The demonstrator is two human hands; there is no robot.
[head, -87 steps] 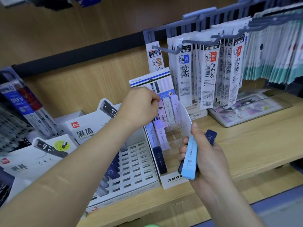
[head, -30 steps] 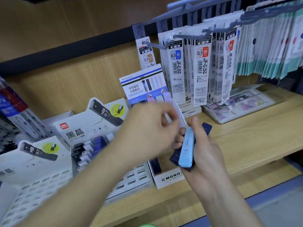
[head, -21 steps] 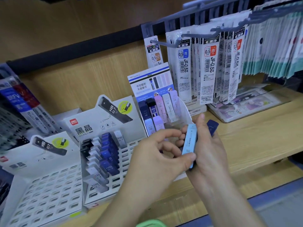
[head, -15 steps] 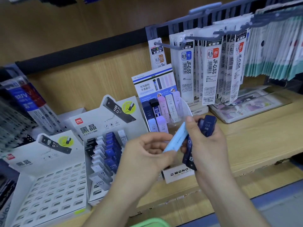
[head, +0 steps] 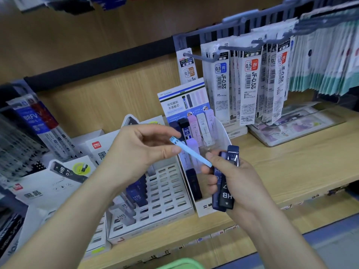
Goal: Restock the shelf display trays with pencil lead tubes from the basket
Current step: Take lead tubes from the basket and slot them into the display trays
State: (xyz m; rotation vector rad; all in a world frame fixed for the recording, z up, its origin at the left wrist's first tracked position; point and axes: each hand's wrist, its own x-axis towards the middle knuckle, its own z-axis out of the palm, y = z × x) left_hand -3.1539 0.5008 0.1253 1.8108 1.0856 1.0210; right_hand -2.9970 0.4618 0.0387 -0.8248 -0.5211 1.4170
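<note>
A slim, glossy light-blue lead tube (head: 191, 153) slants, pinched by the left hand (head: 136, 154); the right hand (head: 240, 183) clasps flat, dark plastic tubes (head: 225, 191).

MONO tray (head: 223, 135) stands on the shelf (head: 291, 167), right of slotted tray (head: 167, 193).

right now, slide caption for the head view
Left hand pinches a light blue lead tube; right hand grips dark tubes before a slotted white tray.

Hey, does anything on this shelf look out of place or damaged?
Nothing looks spilled or damaged. The white slotted cardboard tray has many bare slots, its tubes bunched at its left side. The light blue lead tube is slanted only because the left hand pinches it.
</note>
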